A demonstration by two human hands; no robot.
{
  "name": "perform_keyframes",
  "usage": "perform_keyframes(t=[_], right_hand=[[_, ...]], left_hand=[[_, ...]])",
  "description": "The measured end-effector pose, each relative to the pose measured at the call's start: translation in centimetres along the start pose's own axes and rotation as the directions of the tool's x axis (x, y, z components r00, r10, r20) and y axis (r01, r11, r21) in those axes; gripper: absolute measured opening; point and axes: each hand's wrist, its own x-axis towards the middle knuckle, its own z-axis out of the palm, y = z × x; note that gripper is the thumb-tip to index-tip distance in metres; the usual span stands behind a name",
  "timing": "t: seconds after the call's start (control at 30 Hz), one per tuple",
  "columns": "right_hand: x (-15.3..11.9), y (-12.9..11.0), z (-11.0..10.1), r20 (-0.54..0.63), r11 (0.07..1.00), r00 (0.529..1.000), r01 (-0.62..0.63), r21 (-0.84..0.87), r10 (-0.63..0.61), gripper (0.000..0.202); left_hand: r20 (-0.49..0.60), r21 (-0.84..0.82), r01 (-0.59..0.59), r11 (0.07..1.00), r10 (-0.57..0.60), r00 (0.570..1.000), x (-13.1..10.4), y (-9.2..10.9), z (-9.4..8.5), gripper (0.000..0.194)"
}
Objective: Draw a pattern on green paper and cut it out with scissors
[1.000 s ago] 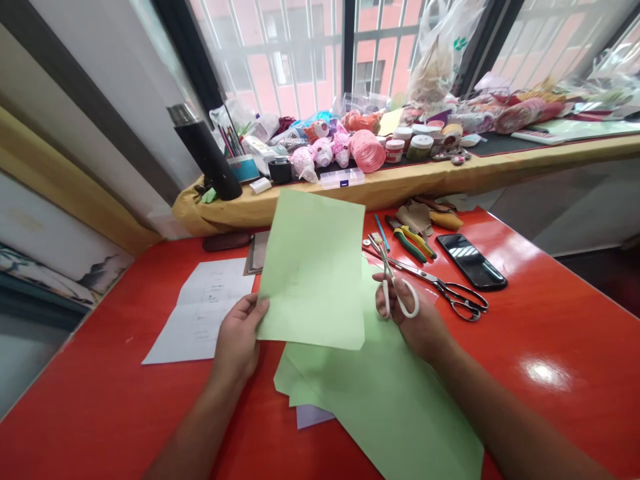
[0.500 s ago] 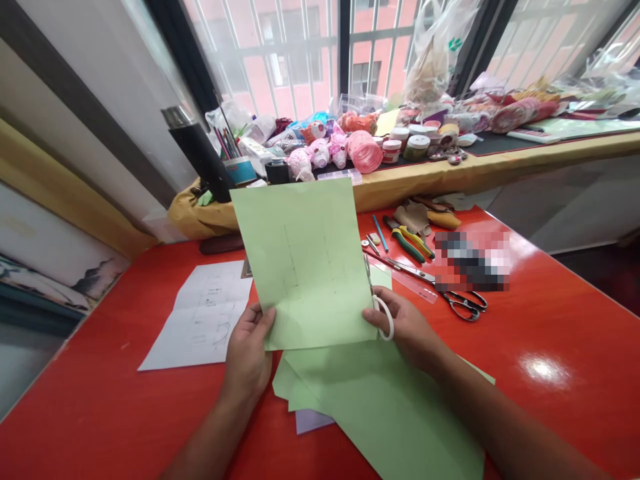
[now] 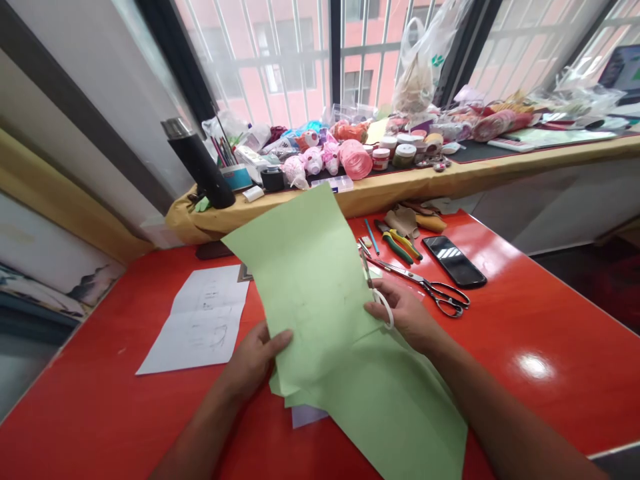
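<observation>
A light green sheet of paper is held up above the table, tilted and slightly curved, with faint pencil marks. My left hand is closed on its lower left edge, thumb on the front. My right hand is closed around small white-handled scissors, their blades pointing up along the sheet's right edge. The right thumb also lies at that edge. Below, more green sheets lie on the table, with a corner of pale purple paper showing beneath them.
The red table carries a white sketch sheet on the left. On the right are large scissors, a phone, pliers and a blue pen. A black thermos and several jars line the cluttered sill.
The held green sheet has tilted to the left and curved, and its lower edge has dropped. My left hand has moved slightly lower and right. The scissors stay in my right hand.
</observation>
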Motion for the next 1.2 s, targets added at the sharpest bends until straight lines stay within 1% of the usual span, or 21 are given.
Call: perform_keyframes(t=[0.07, 0.13, 0.2, 0.33, 0.43, 0.47, 0.53, 0.6, 0.67, 0.77, 0.83, 0.9, 0.97, 1.07, 1.13, 1.2], right_hand=[[0.1, 0.3, -0.1, -0.005, 0.994, 1.0, 0.027, -0.103, -0.028, 0.05], [0.1, 0.7, 0.0, -0.008, 0.983, 0.999, 0.045, -0.18, -0.047, 0.048], [0.1, 0.9, 0.1, -0.006, 0.978, 0.998, 0.054, -0.201, -0.056, 0.047], [0.2, 0.7, 0.2, -0.026, 0.977, 0.996, 0.078, -0.197, -0.085, 0.045], [0.1, 0.3, 0.1, -0.05, 0.978, 0.992, 0.107, -0.177, -0.118, 0.045], [0.1, 0.2, 0.0, -0.057, 0.979, 0.99, 0.119, -0.168, -0.13, 0.045], [0.0, 0.1, -0.2, -0.068, 0.979, 0.986, 0.14, -0.146, -0.151, 0.045], [0.0, 0.1, -0.3, -0.076, 0.981, 0.984, 0.152, -0.124, -0.162, 0.047], [0.0, 0.1, -0.5, -0.081, 0.982, 0.983, 0.157, -0.103, -0.166, 0.049], [0.0, 0.3, -0.6, -0.088, 0.984, 0.982, 0.163, -0.075, -0.169, 0.048], [0.1, 0.3, -0.5, -0.096, 0.985, 0.981, 0.164, -0.063, -0.169, 0.046], [0.1, 0.3, -0.5, -0.103, 0.986, 0.981, 0.157, -0.054, -0.162, 0.046], [0.1, 0.3, -0.4, -0.106, 0.988, 0.983, 0.146, -0.042, -0.149, 0.049], [0.1, 0.3, -0.2, -0.099, 0.992, 0.987, 0.126, -0.021, -0.128, 0.056], [0.0, 0.3, 0.0, -0.087, 0.993, 0.989, 0.118, -0.012, -0.119, 0.057], [-0.2, 0.4, 0.3, -0.07, 0.994, 0.992, 0.108, -0.007, -0.108, 0.057]], left_hand=[[-0.111, -0.06, -0.01, 0.998, 0.004, 0.994, 0.1, 0.2, 0.2, 0.063], [-0.21, -0.097, -0.024, 0.995, 0.003, 0.978, 0.4, 0.5, 0.4, 0.064], [-0.267, -0.088, -0.017, 0.996, -0.007, 0.964, 0.8, 0.8, 0.5, 0.063], [-0.281, 0.078, -0.014, 0.997, 0.036, 0.959, 1.1, 1.0, 0.4, 0.062], [-0.305, 0.183, -0.009, 0.983, 0.066, 0.95, 1.0, 0.6, 0.5, 0.053], [-0.307, 0.19, -0.003, 0.982, 0.062, 0.95, 0.9, 0.5, 0.5, 0.048], [-0.271, 0.152, 0.031, 0.988, 0.012, 0.962, 0.8, 0.2, 0.5, 0.039], [-0.207, 0.091, 0.077, 0.993, -0.057, 0.977, 0.7, -0.1, 0.4, 0.036], [-0.163, 0.076, 0.122, 0.99, -0.108, 0.981, 0.7, -0.2, 0.3, 0.036], [-0.158, 0.101, 0.148, 0.984, -0.13, 0.979, 0.7, -0.4, 0.2, 0.036], [-0.164, 0.094, 0.139, 0.986, -0.122, 0.979, 0.7, -0.5, 0.2, 0.034], [-0.191, 0.066, 0.105, 0.992, -0.09, 0.977, 0.8, -0.5, 0.2, 0.032], [-0.249, 0.029, 0.056, 0.998, -0.047, 0.967, 1.0, -0.2, 0.3, 0.031], [-0.366, -0.044, -0.023, 0.999, 0.006, 0.931, 1.2, 0.4, 0.5, 0.028], [-0.423, -0.102, -0.055, 0.993, 0.007, 0.906, 1.3, 0.8, 0.7, 0.029], [-0.453, -0.16, -0.069, 0.985, -0.011, 0.891, 1.4, 1.0, 1.0, 0.03]])
